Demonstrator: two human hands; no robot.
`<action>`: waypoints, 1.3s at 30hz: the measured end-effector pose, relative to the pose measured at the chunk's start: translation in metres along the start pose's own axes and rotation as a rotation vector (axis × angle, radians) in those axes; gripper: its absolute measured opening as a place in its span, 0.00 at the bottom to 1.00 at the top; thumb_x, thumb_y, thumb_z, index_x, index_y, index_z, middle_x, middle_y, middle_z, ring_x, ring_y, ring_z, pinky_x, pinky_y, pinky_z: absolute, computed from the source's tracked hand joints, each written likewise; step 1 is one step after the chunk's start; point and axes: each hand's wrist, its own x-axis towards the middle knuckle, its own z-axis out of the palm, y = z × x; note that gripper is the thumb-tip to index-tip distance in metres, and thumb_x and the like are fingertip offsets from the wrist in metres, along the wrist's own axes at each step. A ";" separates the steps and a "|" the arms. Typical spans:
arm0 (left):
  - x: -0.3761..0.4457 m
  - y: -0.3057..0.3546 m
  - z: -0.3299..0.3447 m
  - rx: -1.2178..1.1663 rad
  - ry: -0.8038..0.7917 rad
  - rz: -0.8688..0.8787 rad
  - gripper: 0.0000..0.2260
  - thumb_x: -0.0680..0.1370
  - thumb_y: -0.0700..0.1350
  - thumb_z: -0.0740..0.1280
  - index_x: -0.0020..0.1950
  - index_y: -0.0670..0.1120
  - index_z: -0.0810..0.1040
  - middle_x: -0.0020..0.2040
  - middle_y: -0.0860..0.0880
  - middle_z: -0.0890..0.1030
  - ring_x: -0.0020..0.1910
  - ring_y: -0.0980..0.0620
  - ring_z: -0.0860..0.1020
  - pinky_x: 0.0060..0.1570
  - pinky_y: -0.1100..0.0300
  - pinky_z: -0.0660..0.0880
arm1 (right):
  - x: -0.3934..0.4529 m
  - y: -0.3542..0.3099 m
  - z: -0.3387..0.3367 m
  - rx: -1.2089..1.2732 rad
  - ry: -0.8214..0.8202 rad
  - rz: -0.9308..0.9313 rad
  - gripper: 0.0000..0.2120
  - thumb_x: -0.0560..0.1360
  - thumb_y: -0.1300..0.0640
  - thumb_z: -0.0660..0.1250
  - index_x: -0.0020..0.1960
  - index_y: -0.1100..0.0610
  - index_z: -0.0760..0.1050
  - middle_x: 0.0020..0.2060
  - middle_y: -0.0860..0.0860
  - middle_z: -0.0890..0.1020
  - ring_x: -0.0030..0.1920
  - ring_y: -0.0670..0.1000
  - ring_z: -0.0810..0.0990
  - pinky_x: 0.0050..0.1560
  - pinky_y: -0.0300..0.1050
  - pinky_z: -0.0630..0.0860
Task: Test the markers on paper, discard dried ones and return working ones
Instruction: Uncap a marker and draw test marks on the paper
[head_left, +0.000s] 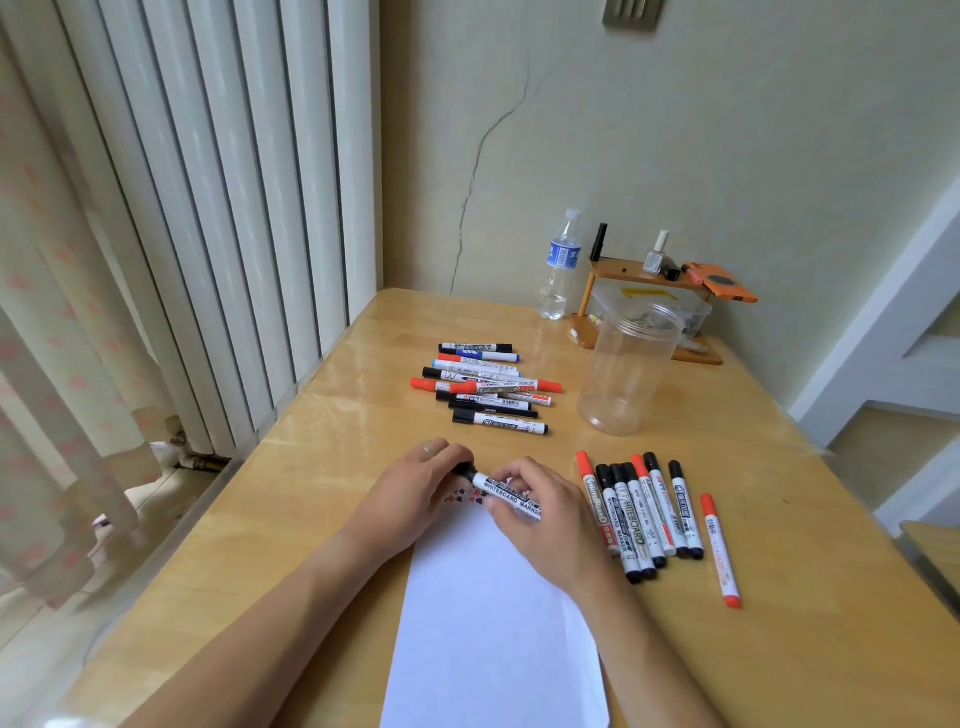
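1. The left hand (421, 480) curls its fingers round the black cap (464, 472) of a whiteboard marker (506, 493), held level just above the top edge of the paper (493, 623) on the desk (322, 519).
2. The marker looks light, stiff and smooth-barrelled; a slick plastic body is best taken mid-barrel with one grip while the other takes the cap, which probably sits on with a tight push fit.
3. The right hand (530, 512) pinches that barrel between thumb and fingertips, closed snugly on it with no gap showing; whether the cap is seated or partly drawn off cannot be told.
4. Small red and black test marks (462, 498) show on the paper under the hands.
5. A loose pile of markers (485, 387) lies farther back on the desk.
6. A clear, empty jar (628, 369) stands upright to the right of the pile.
7. A row of markers (644, 512) lies side by side right of the paper, with one red marker (721, 551) a little apart from them.
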 end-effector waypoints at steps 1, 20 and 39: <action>0.000 0.000 0.000 -0.002 -0.012 0.020 0.06 0.82 0.41 0.67 0.56 0.51 0.76 0.47 0.57 0.75 0.45 0.59 0.73 0.42 0.60 0.73 | -0.001 0.000 0.000 -0.044 0.013 -0.027 0.10 0.74 0.42 0.68 0.53 0.44 0.76 0.44 0.39 0.80 0.49 0.43 0.79 0.47 0.48 0.77; 0.000 0.001 -0.001 -0.046 -0.024 0.079 0.08 0.80 0.37 0.69 0.55 0.48 0.80 0.46 0.57 0.78 0.45 0.65 0.75 0.44 0.68 0.73 | -0.006 -0.008 0.004 0.046 0.008 0.080 0.09 0.79 0.42 0.68 0.48 0.47 0.76 0.38 0.45 0.81 0.42 0.47 0.79 0.41 0.47 0.74; 0.000 -0.007 0.007 0.308 0.042 -0.366 0.19 0.78 0.55 0.55 0.55 0.50 0.82 0.55 0.51 0.81 0.54 0.48 0.80 0.56 0.50 0.72 | 0.003 0.038 -0.031 -0.474 0.539 0.593 0.09 0.72 0.61 0.70 0.52 0.61 0.78 0.47 0.62 0.80 0.55 0.65 0.78 0.55 0.58 0.70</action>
